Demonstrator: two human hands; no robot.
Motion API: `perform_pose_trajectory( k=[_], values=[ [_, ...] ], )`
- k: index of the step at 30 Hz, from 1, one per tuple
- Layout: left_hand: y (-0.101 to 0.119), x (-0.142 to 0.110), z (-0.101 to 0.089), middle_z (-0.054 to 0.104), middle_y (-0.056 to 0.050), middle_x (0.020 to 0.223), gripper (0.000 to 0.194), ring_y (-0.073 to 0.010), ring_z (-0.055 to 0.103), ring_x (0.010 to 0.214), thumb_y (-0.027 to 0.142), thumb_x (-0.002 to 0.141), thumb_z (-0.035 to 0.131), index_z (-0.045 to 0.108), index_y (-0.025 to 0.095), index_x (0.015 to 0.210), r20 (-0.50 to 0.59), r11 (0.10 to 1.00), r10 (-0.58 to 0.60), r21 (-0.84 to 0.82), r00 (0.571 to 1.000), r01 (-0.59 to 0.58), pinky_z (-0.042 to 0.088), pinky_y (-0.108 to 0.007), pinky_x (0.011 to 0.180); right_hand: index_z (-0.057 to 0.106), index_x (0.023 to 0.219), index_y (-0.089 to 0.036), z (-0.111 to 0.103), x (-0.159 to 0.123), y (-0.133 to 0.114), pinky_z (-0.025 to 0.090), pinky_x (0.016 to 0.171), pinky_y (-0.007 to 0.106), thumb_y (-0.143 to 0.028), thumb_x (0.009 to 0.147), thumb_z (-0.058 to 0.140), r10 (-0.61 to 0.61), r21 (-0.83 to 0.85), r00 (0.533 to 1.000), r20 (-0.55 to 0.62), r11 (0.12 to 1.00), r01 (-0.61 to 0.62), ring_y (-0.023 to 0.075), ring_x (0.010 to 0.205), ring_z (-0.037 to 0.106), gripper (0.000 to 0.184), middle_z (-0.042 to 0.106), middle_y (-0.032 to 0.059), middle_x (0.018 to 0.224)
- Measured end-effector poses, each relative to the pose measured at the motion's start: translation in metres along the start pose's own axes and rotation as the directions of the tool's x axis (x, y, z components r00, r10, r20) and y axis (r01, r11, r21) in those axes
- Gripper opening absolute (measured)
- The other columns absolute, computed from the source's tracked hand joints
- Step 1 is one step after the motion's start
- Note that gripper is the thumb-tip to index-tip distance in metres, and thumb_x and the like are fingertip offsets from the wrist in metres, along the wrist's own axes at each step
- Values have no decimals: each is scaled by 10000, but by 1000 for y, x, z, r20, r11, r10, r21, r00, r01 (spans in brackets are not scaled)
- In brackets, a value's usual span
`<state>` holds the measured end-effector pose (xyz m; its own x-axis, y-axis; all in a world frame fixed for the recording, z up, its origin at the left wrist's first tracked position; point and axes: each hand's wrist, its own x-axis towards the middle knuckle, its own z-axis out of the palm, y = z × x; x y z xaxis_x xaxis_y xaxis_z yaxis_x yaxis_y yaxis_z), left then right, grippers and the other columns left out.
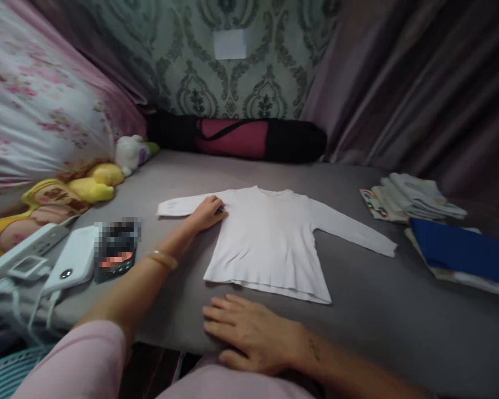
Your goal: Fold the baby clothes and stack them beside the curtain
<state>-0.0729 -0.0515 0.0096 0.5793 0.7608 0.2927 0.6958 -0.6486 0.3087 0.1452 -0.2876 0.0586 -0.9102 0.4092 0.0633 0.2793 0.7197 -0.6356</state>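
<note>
A white long-sleeved shirt (270, 244) lies spread on the grey bed sheet (370, 310), its neckline away from me and both sleeves stretched out sideways. My left hand (210, 213) is at the shirt's left underarm, where sleeve meets body; its bent fingers close on the fabric, and the fingertips are partly hidden. Close to the bed's front edge, just below the shirt's hem, my right hand (253, 335) rests palm down with fingers stretched and apart. It holds nothing and does not touch the shirt.
Folded clothes (416, 197) and a blue folded cloth (461, 249) are piled at right. On the left are a white power bank (72, 257), a power strip (25, 255), a pixelated item (116, 249) and plush toys (95, 183). A black-and-red long bag (237, 137) lies along the wall.
</note>
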Motion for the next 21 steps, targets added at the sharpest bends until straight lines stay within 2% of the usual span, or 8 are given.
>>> perform_pose_trajectory(
  k=[2,4,5,8,9,10,16,21],
  values=[
    [9,5,-3,546,-119,996,200,-251,520,947,303,837,519,590,156,953,13,998,27,63,1000,-28,427,-411,895,581,1235,-197,-6,-20,-6,333,1070,286,-304,952,460,61,78,996,-73,995,-55,156,1251,484,326,589,49,1310],
    [23,15,-4,558,-118,1024,201,-253,520,956,248,832,509,594,164,993,37,993,75,87,996,-78,426,-415,897,646,1090,-222,-14,-44,-6,431,927,251,-251,963,428,258,142,937,-234,963,-230,129,1041,604,254,691,15,1086],
    [33,21,-2,570,-114,1028,206,-248,525,951,227,837,496,595,167,1007,57,990,114,73,992,-119,430,-408,891,655,1035,-225,-16,-58,-3,451,867,251,-236,966,414,377,171,861,-342,926,-338,127,957,622,251,700,8,1000],
    [69,45,10,612,-103,1019,219,-221,553,953,183,877,439,603,165,1021,117,958,284,-63,952,-278,445,-365,880,642,947,-218,-18,-100,9,461,803,286,-222,954,427,585,230,513,-628,770,-596,154,884,608,216,671,24,926],
    [83,54,17,626,-101,1016,229,-211,563,962,170,887,422,607,164,1021,126,937,342,-120,931,-328,448,-348,881,634,948,-216,-16,-112,13,464,800,300,-217,940,447,600,227,440,-669,728,-647,167,892,599,186,655,36,937],
    [97,64,24,639,-99,1011,235,-203,573,963,161,892,415,613,162,1018,130,915,389,-168,912,-367,453,-334,877,628,956,-217,-13,-123,16,468,800,312,-212,922,475,605,212,409,-683,700,-682,179,902,589,157,638,44,951],
    [170,123,77,684,-92,1015,251,-185,604,962,134,886,429,658,155,988,160,817,552,-299,819,-492,453,-305,894,609,1039,-246,-3,-146,12,480,836,334,-131,885,525,600,55,529,-601,691,-721,192,961,542,210,582,41,1024],
    [198,152,101,680,-98,948,223,-198,597,926,222,888,483,695,156,901,202,834,535,-286,821,-473,456,-317,875,603,1012,-219,-4,-142,11,473,818,335,-22,870,458,555,-84,574,-602,671,-737,193,934,523,282,586,46,991]
  ],
)
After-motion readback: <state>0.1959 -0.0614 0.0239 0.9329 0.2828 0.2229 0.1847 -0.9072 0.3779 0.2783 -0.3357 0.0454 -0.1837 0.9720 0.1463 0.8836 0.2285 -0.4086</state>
